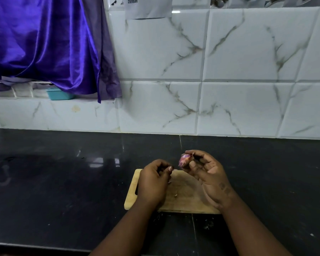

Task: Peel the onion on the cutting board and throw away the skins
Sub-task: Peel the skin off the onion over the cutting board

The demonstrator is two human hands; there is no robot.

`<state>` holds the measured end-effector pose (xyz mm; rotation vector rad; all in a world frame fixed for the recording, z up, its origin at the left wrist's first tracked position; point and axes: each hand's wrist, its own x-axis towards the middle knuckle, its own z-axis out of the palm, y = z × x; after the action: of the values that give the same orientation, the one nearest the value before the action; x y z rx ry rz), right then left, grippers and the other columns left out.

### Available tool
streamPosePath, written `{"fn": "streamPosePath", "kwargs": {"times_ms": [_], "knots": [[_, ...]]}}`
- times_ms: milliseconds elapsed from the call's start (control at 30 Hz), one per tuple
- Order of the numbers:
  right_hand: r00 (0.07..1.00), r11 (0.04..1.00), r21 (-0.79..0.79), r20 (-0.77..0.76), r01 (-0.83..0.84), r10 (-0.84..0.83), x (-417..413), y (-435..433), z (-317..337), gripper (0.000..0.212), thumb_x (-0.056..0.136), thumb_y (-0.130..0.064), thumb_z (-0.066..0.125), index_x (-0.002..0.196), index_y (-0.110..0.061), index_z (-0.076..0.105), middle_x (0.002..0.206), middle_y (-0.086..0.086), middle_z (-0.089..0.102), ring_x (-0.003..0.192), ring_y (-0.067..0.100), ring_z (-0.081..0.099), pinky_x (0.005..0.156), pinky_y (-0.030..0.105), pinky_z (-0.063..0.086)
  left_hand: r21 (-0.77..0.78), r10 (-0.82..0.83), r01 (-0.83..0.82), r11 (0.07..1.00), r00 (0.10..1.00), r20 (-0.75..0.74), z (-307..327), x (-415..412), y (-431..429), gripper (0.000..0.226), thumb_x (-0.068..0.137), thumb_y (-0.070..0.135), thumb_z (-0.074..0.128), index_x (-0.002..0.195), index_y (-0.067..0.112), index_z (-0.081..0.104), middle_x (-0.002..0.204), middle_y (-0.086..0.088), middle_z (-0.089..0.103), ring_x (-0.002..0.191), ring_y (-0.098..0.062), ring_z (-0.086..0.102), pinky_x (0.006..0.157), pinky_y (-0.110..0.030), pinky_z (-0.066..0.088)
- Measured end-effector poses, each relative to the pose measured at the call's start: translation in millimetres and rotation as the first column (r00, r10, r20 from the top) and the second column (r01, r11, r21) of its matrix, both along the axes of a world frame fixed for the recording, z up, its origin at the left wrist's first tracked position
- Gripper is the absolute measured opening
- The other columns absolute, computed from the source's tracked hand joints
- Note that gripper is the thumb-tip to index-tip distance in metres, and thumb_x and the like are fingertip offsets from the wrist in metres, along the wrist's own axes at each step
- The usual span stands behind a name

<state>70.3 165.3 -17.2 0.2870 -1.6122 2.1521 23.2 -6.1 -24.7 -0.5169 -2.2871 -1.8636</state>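
Observation:
A small purple-red onion (184, 160) is held up in the fingertips of my right hand (207, 174), above the far edge of the wooden cutting board (183, 198). My left hand (153, 180) hovers over the board's left part, just left of the onion, fingers curled with thumb and forefinger pinched together; I cannot tell whether a bit of skin is between them. A small pale scrap of skin (175, 195) lies on the board between my hands.
The board lies on a dark, glossy counter (63, 182) against a white marble-patterned tiled wall (211, 89). A purple satin cloth (44, 43) hangs at the upper left over a ledge holding a teal tub (58, 94). Small flecks lie on the counter near the board.

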Motion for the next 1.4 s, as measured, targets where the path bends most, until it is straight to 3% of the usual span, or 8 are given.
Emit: {"fn": "streamPosePath", "kwargs": {"times_ms": [167, 300, 467, 633, 767, 1067, 1233, 1400], "knots": [[0.998, 0.999, 0.038, 0.041, 0.039, -0.041, -2, 0, -2, 0.030, 0.090, 0.004, 0.068, 0.120, 0.001, 0.070, 0.106, 0.013, 0.078, 0.095, 0.018, 0.076, 0.084, 0.028, 0.064, -0.311, -0.017, -0.044, 0.949, 0.982, -0.188, 1, 6, 0, 0.027, 0.090, 0.005, 0.067, 0.093, 0.030, 0.077, 0.099, 0.014, 0.067, 0.093, 0.000, 0.063, 0.075, -0.018, 0.054], [0.993, 0.985, 0.150, 0.077, 0.080, -0.092, -1, -1, -2, 0.026, 0.091, 0.005, 0.070, 0.113, -0.010, 0.073, 0.102, 0.006, 0.082, 0.095, 0.015, 0.078, 0.080, 0.025, 0.062, -0.208, -0.053, 0.017, 0.978, 0.984, -0.169, 4, 10, 1, 0.024, 0.090, 0.010, 0.065, 0.095, 0.032, 0.073, 0.092, 0.011, 0.071, 0.084, -0.005, 0.068, 0.072, -0.035, 0.063], [0.989, 0.967, 0.230, 0.078, 0.106, -0.127, 1, -3, 1, 0.025, 0.091, 0.002, 0.073, 0.108, -0.016, 0.076, 0.103, 0.008, 0.082, 0.095, 0.019, 0.079, 0.080, 0.028, 0.064, 0.001, -0.010, 0.011, 1.000, 0.953, -0.301, 9, 12, 0, 0.024, 0.097, 0.013, 0.070, 0.117, 0.027, 0.075, 0.109, 0.016, 0.074, 0.104, 0.001, 0.069, 0.085, -0.011, 0.054], [0.991, 0.950, 0.298, 0.069, 0.092, -0.118, 4, -6, 3, 0.025, 0.090, 0.005, 0.073, 0.105, -0.014, 0.076, 0.098, 0.003, 0.082, 0.090, 0.013, 0.079, 0.078, 0.024, 0.062, 0.043, -0.005, 0.017, 0.999, 0.960, -0.279, 7, 8, 1, 0.013, 0.091, 0.010, 0.079, 0.097, 0.021, 0.079, 0.096, 0.008, 0.077, 0.093, -0.004, 0.073, 0.080, -0.017, 0.058], [0.990, 0.939, 0.328, 0.064, 0.100, -0.128, 4, -6, 4, 0.025, 0.088, 0.006, 0.075, 0.102, -0.014, 0.076, 0.093, 0.001, 0.082, 0.084, 0.010, 0.077, 0.075, 0.021, 0.061, 0.171, -0.029, 0.056, 0.984, 0.987, -0.156, 3, 2, 1, 0.009, 0.088, 0.009, 0.081, 0.088, 0.018, 0.080, 0.088, -0.001, 0.079, 0.084, -0.014, 0.076, 0.075, -0.036, 0.063], [0.977, 0.889, 0.412, -0.007, 0.198, -0.214, 4, -5, 1, 0.023, 0.080, 0.000, 0.085, 0.099, -0.010, 0.077, 0.097, 0.006, 0.081, 0.085, 0.011, 0.076, 0.075, 0.023, 0.061, 0.013, -0.052, 0.056, 0.998, 0.976, -0.212, 0, 2, 5, 0.013, 0.097, 0.014, 0.070, 0.090, 0.025, 0.067, 0.096, 0.004, 0.070, 0.090, -0.013, 0.069, 0.079, -0.037, 0.060], [0.893, 0.708, 0.551, -0.194, 0.441, -0.405, -2, -7, -6, 0.024, 0.077, -0.008, 0.088, 0.090, -0.021, 0.072, 0.094, -0.001, 0.070, 0.083, 0.014, 0.073, 0.071, 0.028, 0.063, 0.057, -0.076, 0.084, 0.995, 0.989, -0.127, 3, 8, 7, 0.007, 0.095, 0.019, 0.076, 0.095, 0.024, 0.071, 0.093, 0.004, 0.076, 0.090, -0.013, 0.072, 0.074, -0.032, 0.063], [0.863, 0.523, 0.693, -0.329, 0.497, -0.384, 3, -11, -4, 0.026, 0.078, -0.017, 0.083, 0.090, -0.025, 0.061, 0.098, -0.011, 0.058, 0.087, 0.012, 0.066, 0.074, 0.034, 0.059, 0.087, -0.058, 0.066, 0.994, 0.994, -0.087, 4, 9, 6, 0.011, 0.090, 0.023, 0.081, 0.089, 0.019, 0.071, 0.088, 0.001, 0.077, 0.085, -0.012, 0.074, 0.072, -0.032, 0.064]]}}
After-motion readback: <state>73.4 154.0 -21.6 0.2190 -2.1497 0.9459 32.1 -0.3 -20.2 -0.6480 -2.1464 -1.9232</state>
